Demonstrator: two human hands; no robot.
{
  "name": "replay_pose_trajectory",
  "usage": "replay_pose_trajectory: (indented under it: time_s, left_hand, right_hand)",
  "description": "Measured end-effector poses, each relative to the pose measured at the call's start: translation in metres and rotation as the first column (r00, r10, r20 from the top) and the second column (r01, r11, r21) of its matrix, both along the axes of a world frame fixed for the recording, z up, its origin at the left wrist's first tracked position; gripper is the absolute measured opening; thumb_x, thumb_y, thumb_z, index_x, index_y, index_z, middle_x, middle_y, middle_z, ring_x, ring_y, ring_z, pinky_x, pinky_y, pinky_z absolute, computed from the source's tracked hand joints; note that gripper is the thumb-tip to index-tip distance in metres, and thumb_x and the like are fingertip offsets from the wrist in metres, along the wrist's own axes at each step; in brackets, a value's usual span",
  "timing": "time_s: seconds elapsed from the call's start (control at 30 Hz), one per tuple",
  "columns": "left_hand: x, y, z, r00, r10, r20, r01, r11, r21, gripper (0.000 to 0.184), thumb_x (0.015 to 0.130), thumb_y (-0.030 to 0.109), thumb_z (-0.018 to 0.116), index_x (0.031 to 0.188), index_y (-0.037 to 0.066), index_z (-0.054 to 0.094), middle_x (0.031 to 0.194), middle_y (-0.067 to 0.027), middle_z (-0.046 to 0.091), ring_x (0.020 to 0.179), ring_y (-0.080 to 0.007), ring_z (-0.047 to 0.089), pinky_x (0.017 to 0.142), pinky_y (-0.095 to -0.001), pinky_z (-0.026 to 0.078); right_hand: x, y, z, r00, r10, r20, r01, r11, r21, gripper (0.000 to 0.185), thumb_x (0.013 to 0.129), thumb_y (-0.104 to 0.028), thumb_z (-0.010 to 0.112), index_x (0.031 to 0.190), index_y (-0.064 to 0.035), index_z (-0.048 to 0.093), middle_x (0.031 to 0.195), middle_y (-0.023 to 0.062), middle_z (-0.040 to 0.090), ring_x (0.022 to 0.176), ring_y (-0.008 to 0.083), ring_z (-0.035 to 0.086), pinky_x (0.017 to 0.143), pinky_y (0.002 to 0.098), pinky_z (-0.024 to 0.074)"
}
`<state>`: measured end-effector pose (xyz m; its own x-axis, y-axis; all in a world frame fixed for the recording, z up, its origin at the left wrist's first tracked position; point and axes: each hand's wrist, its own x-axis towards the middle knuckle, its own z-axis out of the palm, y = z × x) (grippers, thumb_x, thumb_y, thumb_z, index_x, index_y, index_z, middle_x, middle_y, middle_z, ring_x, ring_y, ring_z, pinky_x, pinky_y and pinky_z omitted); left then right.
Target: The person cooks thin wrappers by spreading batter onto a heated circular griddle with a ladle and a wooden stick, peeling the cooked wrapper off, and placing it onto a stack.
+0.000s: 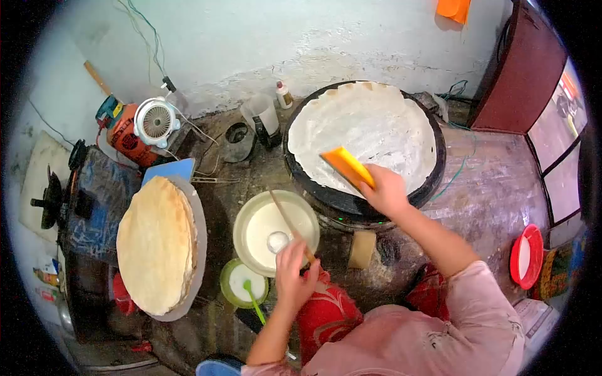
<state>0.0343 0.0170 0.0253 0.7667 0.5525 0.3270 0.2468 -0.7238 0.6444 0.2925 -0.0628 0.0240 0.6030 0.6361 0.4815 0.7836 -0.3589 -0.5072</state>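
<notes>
My right hand [384,190] grips a yellow-orange scraper [347,166] by one end. The scraper's edge is at the pale sheet of batter [370,125] that covers the round black griddle [298,179]. My left hand [295,272] is closed over the near side of a wide bowl [243,216] of white batter. Beside its fingertips shows the round white cup of a ladle [278,242]; its handle is hidden by the hand. A wooden stick [285,213] crosses the bowl and passes by the same fingers.
A tall stack of thin round flatbreads [157,247] stands on a grey board at left. A green bowl [227,296] holds white liquid and a green spoon [254,301]. Behind are a clear jug [262,113], a bottle [283,97] and a small fan [157,121]. A red basin [525,257] is at right.
</notes>
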Motion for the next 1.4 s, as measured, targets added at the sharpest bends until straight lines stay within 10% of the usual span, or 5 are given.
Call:
replay_pose_trajectory:
  time_s: [0.33, 0.47, 0.83, 1.17, 1.4]
  left_hand:
    - [0.182, 0.053, -0.089, 0.951, -0.309, -0.033, 0.269, 0.766, 0.584, 0.033, 0.069, 0.003, 0.058, 0.102, 0.008, 0.061, 0.110, -0.0078, 0.056, 0.097, -0.0286, 0.051, 0.077, -0.0361, 0.049]
    - [0.211, 0.069, -0.108, 0.923, -0.372, -0.098, 0.378, 0.830, 0.411, 0.005, 0.069, 0.009, 0.059, 0.072, 0.008, 0.063, 0.089, -0.0049, 0.060, 0.091, -0.0266, 0.053, 0.069, -0.0372, 0.049]
    - [0.275, 0.129, -0.056, 0.961, -0.161, -0.227, 0.131, 0.981, -0.140, 0.020, 0.076, 0.018, 0.065, 0.088, 0.002, 0.065, 0.073, -0.0133, 0.065, 0.064, -0.0210, 0.062, 0.060, -0.0317, 0.047]
    - [0.306, 0.139, -0.033, 0.953, -0.203, -0.224, 0.189, 0.979, -0.082, 0.014, 0.071, 0.016, 0.066, 0.081, 0.005, 0.066, 0.074, -0.0165, 0.062, 0.071, -0.0317, 0.061, 0.065, -0.0373, 0.047]
    - [0.318, 0.132, -0.012, 0.939, -0.229, -0.255, 0.238, 0.971, 0.002, 0.016, 0.073, 0.015, 0.066, 0.085, 0.004, 0.066, 0.076, -0.0165, 0.063, 0.070, -0.0295, 0.062, 0.065, -0.0359, 0.048]
  right_hand:
    - [0.010, -0.130, -0.020, 0.857, 0.473, 0.204, -0.363, 0.836, -0.412, 0.036, 0.066, -0.015, 0.062, 0.102, -0.0128, 0.058, 0.074, 0.0019, 0.055, 0.066, 0.0217, 0.053, 0.057, 0.0361, 0.0439]
    - [0.021, -0.122, -0.034, 0.821, 0.469, 0.324, -0.327, 0.853, -0.407, 0.033, 0.069, -0.014, 0.055, 0.102, -0.0131, 0.058, 0.080, 0.0002, 0.056, 0.068, 0.0191, 0.053, 0.060, 0.0340, 0.0442]
    - [0.014, 0.019, -0.057, 0.818, 0.540, 0.198, -0.428, 0.801, -0.419, 0.023, 0.077, -0.017, 0.050, 0.098, -0.0100, 0.057, 0.085, 0.0059, 0.059, 0.085, 0.0250, 0.058, 0.069, 0.0387, 0.0448]
    - [0.010, 0.072, -0.078, 0.829, 0.443, 0.342, -0.438, 0.894, -0.096, 0.012, 0.071, -0.017, 0.053, 0.078, -0.0080, 0.058, 0.072, 0.0089, 0.058, 0.069, 0.0263, 0.057, 0.061, 0.0397, 0.0456]
    - [0.011, 0.088, -0.069, 0.846, 0.482, 0.227, -0.425, 0.868, -0.257, 0.014, 0.067, -0.014, 0.056, 0.077, -0.0051, 0.059, 0.069, 0.0086, 0.057, 0.065, 0.0247, 0.057, 0.057, 0.0370, 0.0447]
